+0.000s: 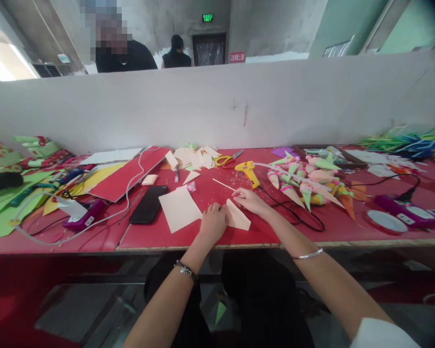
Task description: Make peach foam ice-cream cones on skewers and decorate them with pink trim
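Observation:
My left hand (214,223) has its fingers curled down on the left edge of a folded cream paper piece (239,217) on the red tabletop. My right hand (251,201) is just above that piece, fingers pinched at the near end of a thin pale stick (223,184) that points up and left. A flat cream sheet (180,209) lies beside my left hand. Past my right hand is a yellow glue gun (249,173), its black cord trailing right. A small pinkish scrap (191,186) lies at the top of the flat sheet.
A black phone (148,205) lies left of the sheet. Behind are scissors (229,158) and cream paper pieces (194,158). A pile of foam cones (308,181) and a purple power box (406,211) are right. A white partition (203,111) stands behind, with two people beyond.

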Motion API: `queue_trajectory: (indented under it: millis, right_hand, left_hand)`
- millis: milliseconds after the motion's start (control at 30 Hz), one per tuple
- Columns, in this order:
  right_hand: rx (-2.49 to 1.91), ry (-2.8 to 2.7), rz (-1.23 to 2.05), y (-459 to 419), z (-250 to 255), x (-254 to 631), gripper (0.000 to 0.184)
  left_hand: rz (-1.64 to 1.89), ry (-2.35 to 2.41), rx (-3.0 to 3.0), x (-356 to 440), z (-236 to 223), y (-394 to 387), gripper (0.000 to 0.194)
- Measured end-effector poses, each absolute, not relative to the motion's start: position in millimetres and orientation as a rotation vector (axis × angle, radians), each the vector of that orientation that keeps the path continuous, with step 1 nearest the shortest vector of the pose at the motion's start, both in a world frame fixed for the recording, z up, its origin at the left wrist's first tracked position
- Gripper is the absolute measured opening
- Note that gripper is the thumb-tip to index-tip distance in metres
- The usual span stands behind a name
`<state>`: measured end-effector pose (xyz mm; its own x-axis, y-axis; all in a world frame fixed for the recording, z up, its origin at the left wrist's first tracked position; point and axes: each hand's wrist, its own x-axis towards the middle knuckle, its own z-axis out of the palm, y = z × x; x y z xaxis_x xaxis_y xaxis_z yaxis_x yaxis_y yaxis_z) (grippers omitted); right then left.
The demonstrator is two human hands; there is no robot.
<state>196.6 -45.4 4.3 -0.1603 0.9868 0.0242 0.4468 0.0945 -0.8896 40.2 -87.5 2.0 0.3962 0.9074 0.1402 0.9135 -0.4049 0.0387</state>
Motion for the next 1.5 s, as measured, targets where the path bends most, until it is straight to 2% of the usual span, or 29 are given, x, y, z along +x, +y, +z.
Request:
queue_trajectory:
  millis: [167, 333, 567, 767, 1100, 1200, 1367, 1500]
  right_hand:
    - [-1.467, -1.691, 0.934, -52.4, 12.6, 190.9, 0.026]
    - [-1.502, -1.804, 0.905, -53.6, 22.6, 186.9, 0.016]
    - [-1.518, -1.801, 0.859, -54.4, 10.2, 190.2, 0.015]
    - [-1.535, -1.822, 0.664, -61.1, -7.2, 188.8, 0.017]
    - [-1.669, -1.907, 0.344, -76.8, -5.8, 187.8, 0.021]
    - [-1.722, -1.849, 0.357, -79.6, -4.8, 190.3, 0.022]
    - [-1.676, -1.766, 0.561, -89.5, -2.1, 190.0, 0.039]
    - [-1.685, -1.745, 0.645, -98.2, -1.7, 188.8, 0.043]
  left_hand:
    - [-0.19, -1.698, -2.574, 42.7, 0.4, -86.4, 0.033]
    - [-0.191, -1.69, -2.554, 43.7, 1.5, -89.9, 0.032]
    - [-0.152, -1.683, -2.541, 44.4, 2.0, -91.1, 0.033]
    - [-0.163, -1.635, -2.531, 46.1, 0.8, -90.9, 0.033]
    - [-0.065, -1.542, -2.541, 50.3, 5.4, -90.9, 0.033]
    - [-0.064, -1.53, -2.54, 50.3, 4.9, -90.9, 0.033]
    - [-0.063, -1.531, -2.531, 48.9, 4.8, -91.8, 0.034]
    - [-0.076, -1.53, -2.522, 49.3, 6.0, -92.7, 0.035]
